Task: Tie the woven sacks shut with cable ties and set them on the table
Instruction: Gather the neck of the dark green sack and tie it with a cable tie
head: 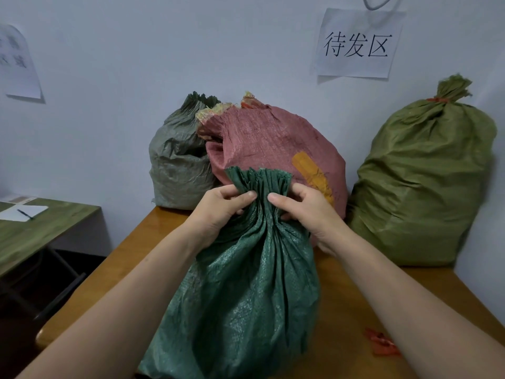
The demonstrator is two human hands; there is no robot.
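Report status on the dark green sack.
Left hand, right hand grip dark green sack at gathered neck. No tie visible. Orange ties on table, right. Nothing in the way.

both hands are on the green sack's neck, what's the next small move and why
Probably let the left hand alone grip the gathered neck of the dark green sack and send the right hand to the orange cable ties lying on the table: the neck is bunched, yet no tie shows around it.

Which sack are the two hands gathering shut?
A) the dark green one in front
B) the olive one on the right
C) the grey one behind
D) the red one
A: the left hand and right hand both pinch the bunched neck of the dark green sack.
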